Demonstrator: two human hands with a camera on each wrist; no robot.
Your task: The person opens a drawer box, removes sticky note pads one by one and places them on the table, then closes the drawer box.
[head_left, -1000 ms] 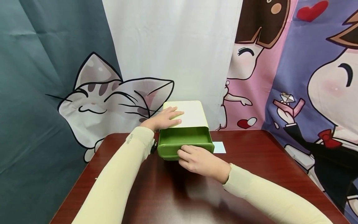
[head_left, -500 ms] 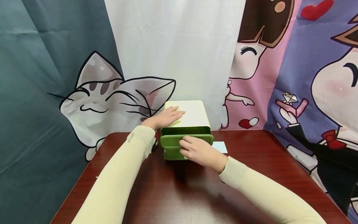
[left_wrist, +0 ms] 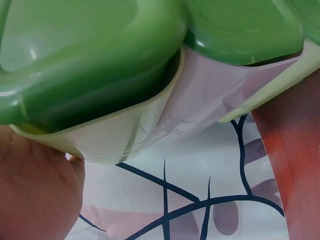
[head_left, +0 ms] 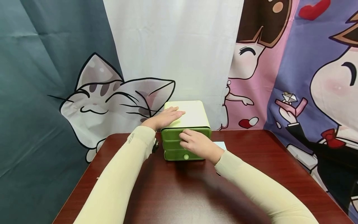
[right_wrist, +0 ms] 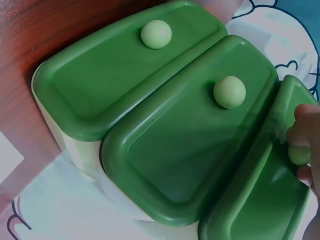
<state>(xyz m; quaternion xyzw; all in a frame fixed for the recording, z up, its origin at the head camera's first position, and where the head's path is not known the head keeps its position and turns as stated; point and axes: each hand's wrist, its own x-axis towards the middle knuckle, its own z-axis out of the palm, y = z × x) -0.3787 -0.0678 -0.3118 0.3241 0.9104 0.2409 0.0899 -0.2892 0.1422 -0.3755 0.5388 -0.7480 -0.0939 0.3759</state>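
Observation:
A small desktop drawer cabinet (head_left: 193,113) with a cream top and several green drawers stands at the back of the table. My left hand (head_left: 165,118) rests on its top with the fingers stretched out. At the front, my right hand (head_left: 199,143) pinches the round pale-green knob (right_wrist: 299,154) of the top drawer (right_wrist: 270,200). In the left wrist view a narrow dark gap shows between the top drawer (left_wrist: 90,65) and the cabinet's edge. The middle drawer (right_wrist: 185,135) and bottom drawer (right_wrist: 125,75) sit in their slots, each with a matching knob.
A pale flat card (head_left: 221,145) lies on the table just right of the cabinet. The dark red wooden table (head_left: 167,199) reaches toward me. Right behind the cabinet hangs a cartoon-printed curtain (head_left: 195,56).
My right hand has pushed the top drawer inward, from well out to nearly flush, uncovering the lower drawer fronts. The left hand has stayed on top of the cabinet.

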